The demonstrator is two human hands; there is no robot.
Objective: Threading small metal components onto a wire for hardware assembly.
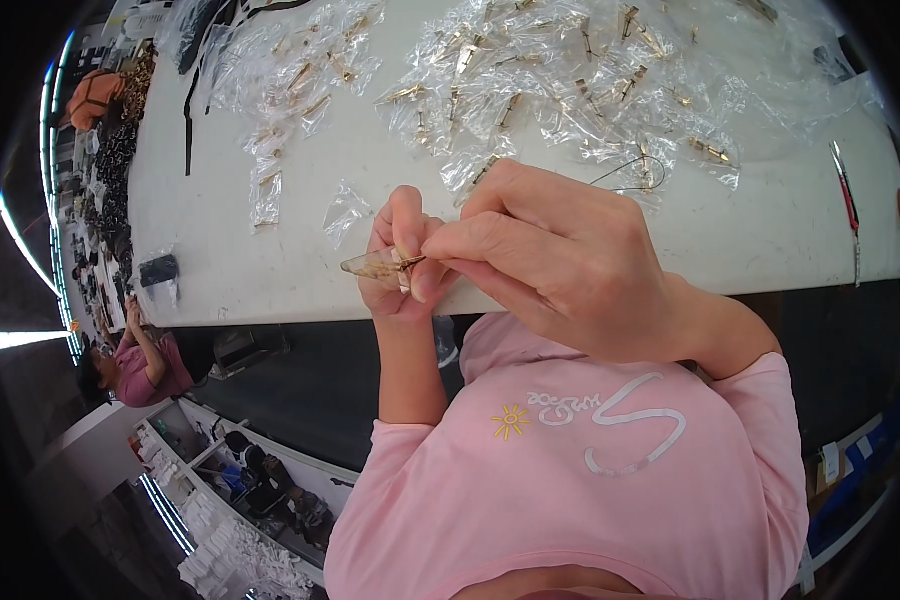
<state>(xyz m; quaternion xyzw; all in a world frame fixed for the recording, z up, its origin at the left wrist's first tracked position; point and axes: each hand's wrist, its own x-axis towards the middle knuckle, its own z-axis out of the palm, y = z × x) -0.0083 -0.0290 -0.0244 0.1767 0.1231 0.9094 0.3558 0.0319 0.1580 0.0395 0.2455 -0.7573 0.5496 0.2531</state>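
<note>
In front of me, above the table's near edge, my left hand is closed round a small translucent, brownish, pointed piece with a dark and gold-coloured fitting at its inner end. Its tip sticks out to the left of my fingers. My right hand comes in from the right, thumb and forefinger pinched together right at that fitting. Whatever the pinch holds is too small and too covered to make out. An unfilled-looking clear plastic bag lies on the table just beyond my left hand.
The white table carries a heap of clear bags with gold-coloured pieces, and a smaller group to the left. Red-handled tweezers lie at the right, a dark packet at the left. Another person works at far left.
</note>
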